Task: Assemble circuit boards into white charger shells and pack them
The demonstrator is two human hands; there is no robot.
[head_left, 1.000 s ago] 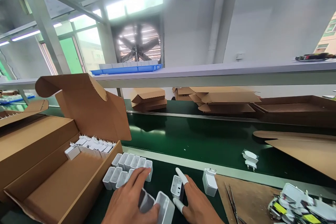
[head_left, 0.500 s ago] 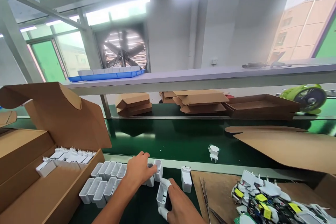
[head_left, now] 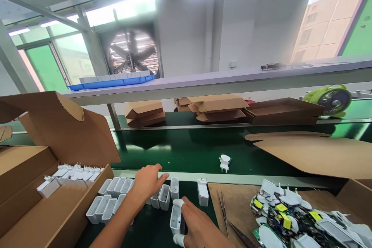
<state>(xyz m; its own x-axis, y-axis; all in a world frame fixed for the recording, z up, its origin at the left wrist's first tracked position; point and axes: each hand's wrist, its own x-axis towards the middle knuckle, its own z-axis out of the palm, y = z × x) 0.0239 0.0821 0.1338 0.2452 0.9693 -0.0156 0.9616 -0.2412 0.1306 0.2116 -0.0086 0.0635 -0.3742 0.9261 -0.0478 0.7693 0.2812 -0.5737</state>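
Observation:
My left hand [head_left: 147, 181] is over the rows of white open-topped housings [head_left: 108, 206], its thumb and fingers apart and holding nothing that shows. White caps cover the thumb and a fingertip of my right hand [head_left: 194, 223], which grips a white housing [head_left: 175, 219] by its sides. Just beyond it stand another housing [head_left: 174, 188] and a few more beside my left hand. A closed white adapter [head_left: 202, 192] stands to the right.
An open cardboard box [head_left: 78, 213] with white adapters is at left. Tweezers [head_left: 223, 213] lie on a cardboard sheet [head_left: 236, 201], beside a pile of circuit boards and white parts [head_left: 286, 217]. A white piece [head_left: 224, 162] lies on the green surface [head_left: 186, 151].
My left hand has moved slightly left and up, away from the housing near its thumb. The view has shifted a little; my right hand still grips its housing.

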